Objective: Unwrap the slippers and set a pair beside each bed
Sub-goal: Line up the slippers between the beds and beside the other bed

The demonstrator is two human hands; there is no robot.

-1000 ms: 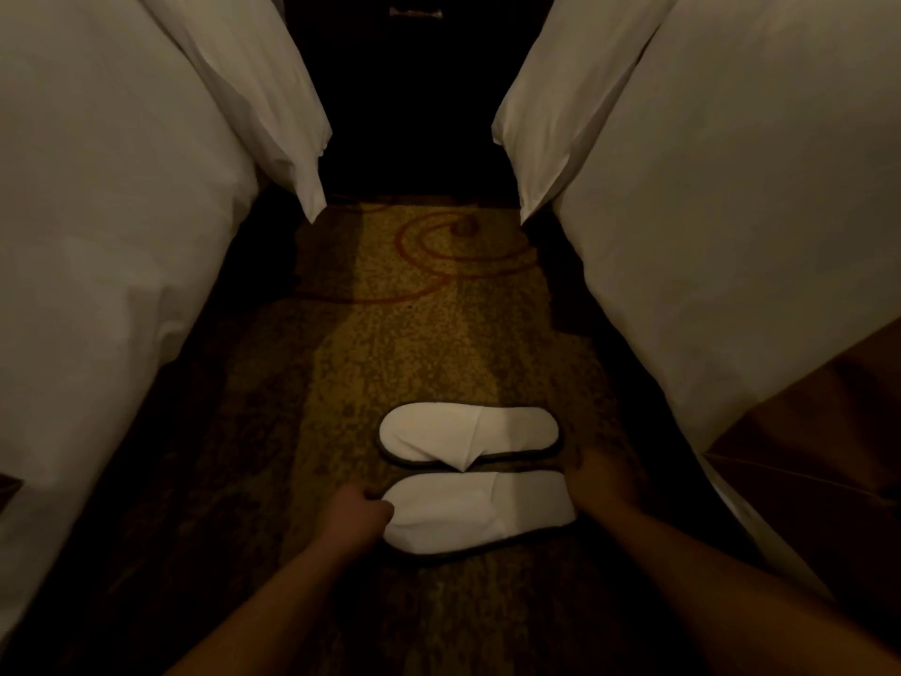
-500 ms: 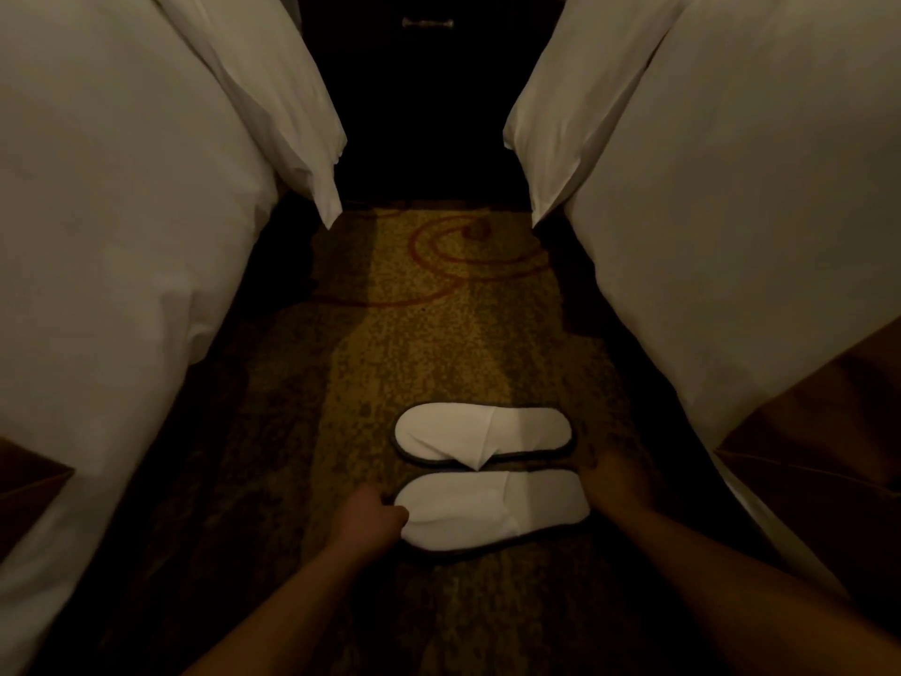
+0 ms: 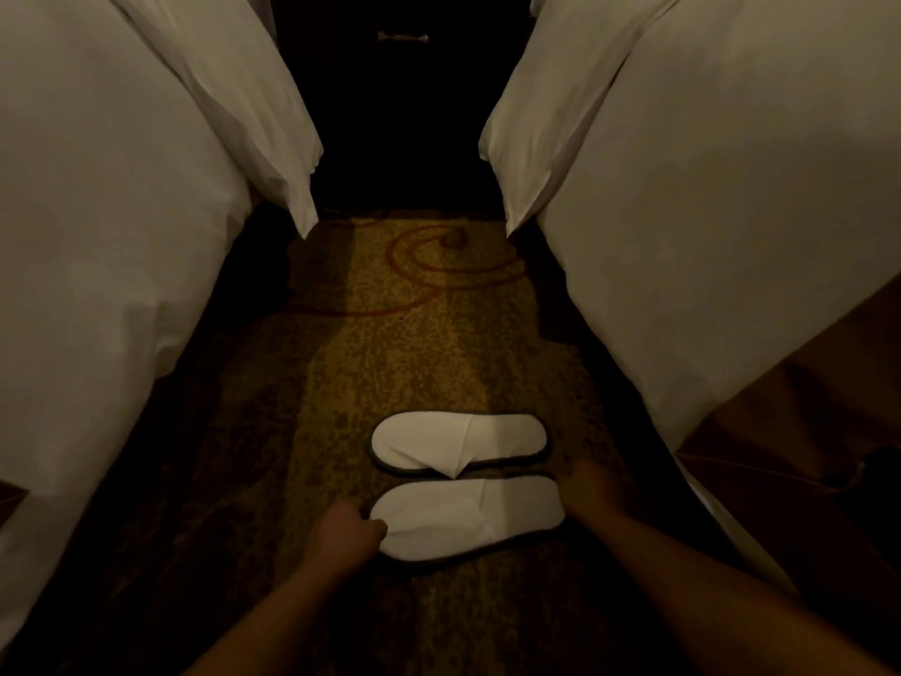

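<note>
Two white slippers with dark soles lie side by side on the carpet between the beds. The far slipper [image 3: 458, 441] lies free. The near slipper [image 3: 468, 517] is held at both ends: my left hand [image 3: 348, 529] grips its left end and my right hand [image 3: 592, 487] touches its right end. The left bed [image 3: 97, 226] and the right bed [image 3: 707, 226], both in white linen, flank the aisle. The dim light hides my right hand's fingers.
A patterned yellow-brown carpet [image 3: 414, 344] runs down the aisle. A dark nightstand with a metal handle [image 3: 403, 37] stands at the far end. Pillow corners [image 3: 297, 187] hang over the aisle from both sides. A brown bed runner [image 3: 799, 431] lies at the right.
The view has shifted slightly. Both hands stay at the ends of the near slipper, which has barely moved.
</note>
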